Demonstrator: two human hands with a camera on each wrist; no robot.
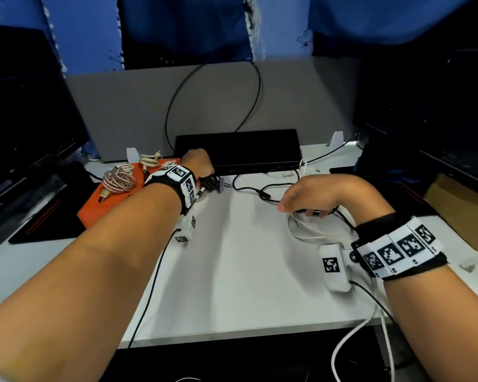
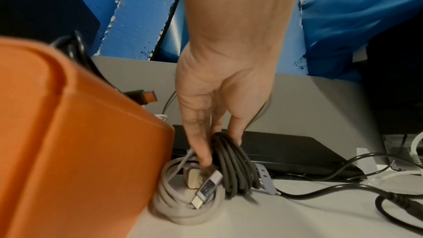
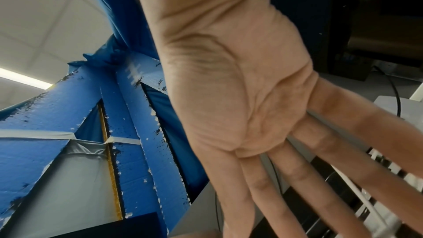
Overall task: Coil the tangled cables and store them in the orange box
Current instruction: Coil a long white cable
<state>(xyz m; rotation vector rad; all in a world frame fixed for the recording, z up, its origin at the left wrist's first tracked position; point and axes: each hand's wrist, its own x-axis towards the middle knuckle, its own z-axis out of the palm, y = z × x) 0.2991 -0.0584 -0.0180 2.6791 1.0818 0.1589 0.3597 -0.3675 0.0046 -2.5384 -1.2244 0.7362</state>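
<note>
Your orange box carries a coil of braided cable striped silver and rose, and a cream cable bundle behind it. Beside the box, your left hand is on a dark grey coil, next to a pale grey-white coil with a silver plug. A lilac strap shows behind the dark coil. Your table is white, with a loose black cable and a white cable near your right hand. Both your wristbands are black with white squares bearing black pixel-pattern markers. The backdrop is blue, flecked white; the partition is plain grey, and a black box sits before it.
</note>
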